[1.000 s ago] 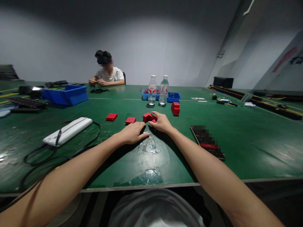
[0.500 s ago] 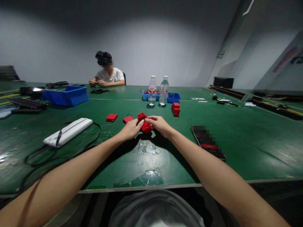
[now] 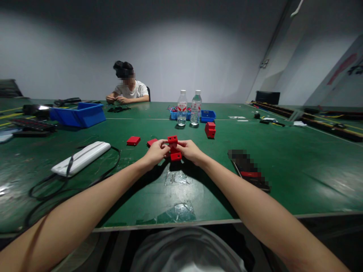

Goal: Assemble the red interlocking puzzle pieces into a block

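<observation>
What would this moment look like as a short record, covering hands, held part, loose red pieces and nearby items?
Left hand: at left side of red part
Right hand: gripping its right side
Visible detail: holes in red part
Loose pieces: flat red block; second flat block by left hand; stepped red block
Nearby: phone, right; white device, left
</observation>
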A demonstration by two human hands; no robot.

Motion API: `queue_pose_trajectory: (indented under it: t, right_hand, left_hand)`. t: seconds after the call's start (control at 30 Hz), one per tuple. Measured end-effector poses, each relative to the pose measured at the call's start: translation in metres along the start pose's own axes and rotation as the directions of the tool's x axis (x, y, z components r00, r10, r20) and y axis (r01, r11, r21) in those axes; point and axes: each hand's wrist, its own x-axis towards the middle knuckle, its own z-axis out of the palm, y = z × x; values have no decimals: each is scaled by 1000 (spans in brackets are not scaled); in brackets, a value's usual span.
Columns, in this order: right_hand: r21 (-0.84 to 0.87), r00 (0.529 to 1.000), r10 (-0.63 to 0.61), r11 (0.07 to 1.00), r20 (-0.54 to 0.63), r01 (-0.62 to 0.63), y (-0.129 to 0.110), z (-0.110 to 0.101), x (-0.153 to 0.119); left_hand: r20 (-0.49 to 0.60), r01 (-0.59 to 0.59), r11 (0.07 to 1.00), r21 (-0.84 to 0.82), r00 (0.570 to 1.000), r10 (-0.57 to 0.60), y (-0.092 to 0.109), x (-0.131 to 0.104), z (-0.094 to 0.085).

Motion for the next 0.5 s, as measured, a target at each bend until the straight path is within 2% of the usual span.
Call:
queue_pose_trajectory:
  t: [0.17, 0.37, 0.5]
  right_hand:
    - [57, 998, 56, 997, 41, -59, -1, -3, 0]
    - [172, 993, 77, 981, 94, -92, -5, -4, -2]
    - [173, 998, 50, 983, 47, -58, -4, -1, -1]
  left_hand:
    - [119, 49, 998, 37, 991, -53, 6, 0, -5]
    - [38, -25, 999, 46, 999, 24, 2, -1, -2]
    - [90, -53, 997, 53, 995, 48, -1, 1, -1]
